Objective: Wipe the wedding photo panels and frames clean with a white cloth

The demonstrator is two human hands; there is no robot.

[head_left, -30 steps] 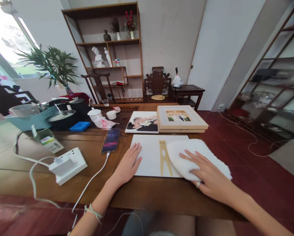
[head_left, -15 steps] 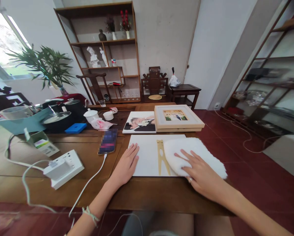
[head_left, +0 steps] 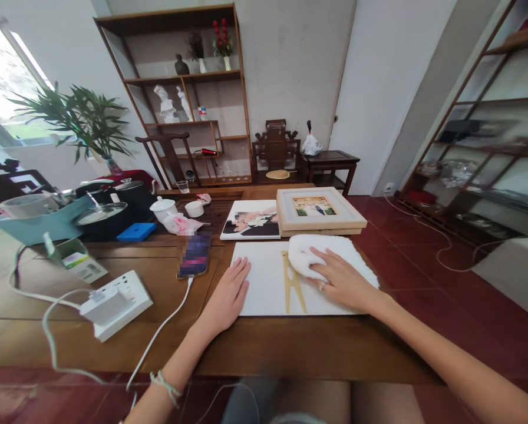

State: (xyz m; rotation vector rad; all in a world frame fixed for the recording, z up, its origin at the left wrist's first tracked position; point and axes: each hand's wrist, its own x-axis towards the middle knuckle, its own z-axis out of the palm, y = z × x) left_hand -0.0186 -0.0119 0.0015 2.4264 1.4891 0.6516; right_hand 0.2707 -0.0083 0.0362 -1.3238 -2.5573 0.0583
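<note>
A white flat panel (head_left: 264,288) lies near the table's front edge, with a beige two-legged strip (head_left: 287,282), like a picture-frame stand, on its middle. My left hand (head_left: 228,294) rests flat on the panel's left edge, fingers stretched out. On the right half, my right hand (head_left: 341,280) presses and grips a fluffy white cloth (head_left: 302,250), its index finger extended on top and the other fingers bent into the cloth. The cloth covers the panel's upper right part and hangs past its right edge.
Behind the panel stand a printed photo canvas (head_left: 250,227) and a framed photo (head_left: 317,206) on a box. To the left are a phone (head_left: 194,254) on a charging cable, a white power strip (head_left: 122,300), a blue box (head_left: 135,231) and a black pan (head_left: 102,221).
My right hand and the white cloth have moved away from me and slightly left, baring the panel's lower right part. My left hand stays in place.
</note>
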